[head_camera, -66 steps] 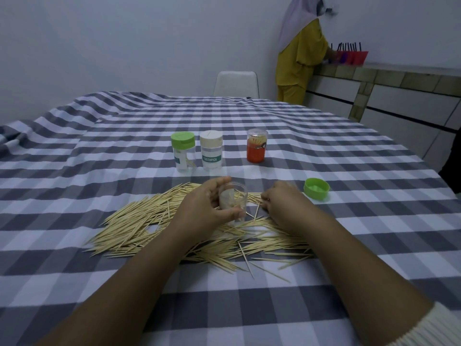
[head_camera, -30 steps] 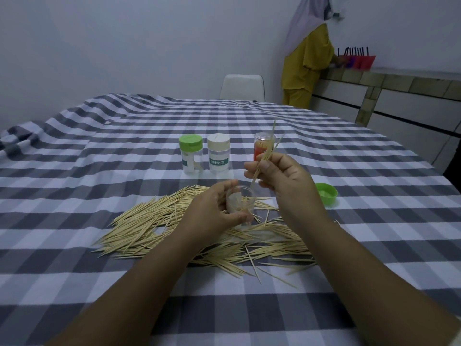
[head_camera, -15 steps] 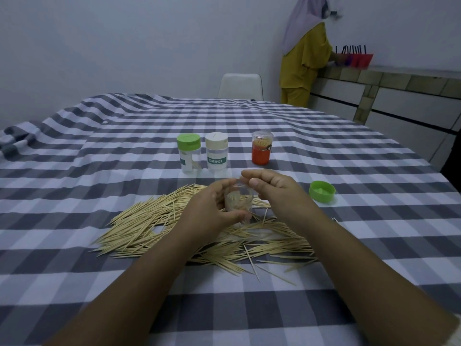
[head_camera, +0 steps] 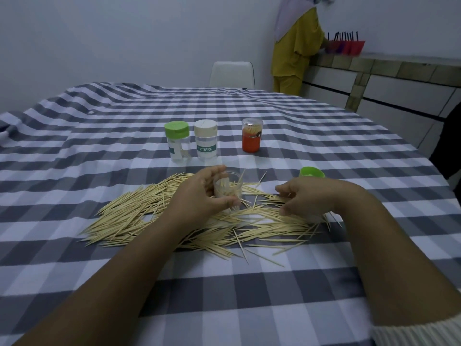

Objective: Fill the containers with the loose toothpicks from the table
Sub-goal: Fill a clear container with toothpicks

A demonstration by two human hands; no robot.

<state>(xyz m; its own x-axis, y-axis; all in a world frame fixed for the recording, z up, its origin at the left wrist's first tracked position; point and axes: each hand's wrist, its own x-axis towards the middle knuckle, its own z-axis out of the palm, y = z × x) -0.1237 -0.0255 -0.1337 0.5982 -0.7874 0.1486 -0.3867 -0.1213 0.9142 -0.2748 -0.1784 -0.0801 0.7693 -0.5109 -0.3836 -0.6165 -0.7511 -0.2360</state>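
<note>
Left hand [head_camera: 199, 193] grip on one open jar [head_camera: 228, 189], three capped containers [head_camera: 205, 142] behind, right hand [head_camera: 309, 197] seemingly empty

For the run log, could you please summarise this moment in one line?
left hand: holds open jar | right hand: on toothpicks | lid: off

A plain pale wall [head_camera: 124, 33] closes the far side of the room under dim, cool, even light. The bench is draped in a grey-and-white checked cloth [head_camera: 249, 283] that lies rumpled at its far left edge. A white chair [head_camera: 232, 74] stands at the bench's far side. To the right runs a tiled counter [head_camera: 399, 68] with white fronts, carrying red trays [head_camera: 349, 47] of dark sticks. A person in yellow clothes [head_camera: 295, 46] stands at that counter.
</note>
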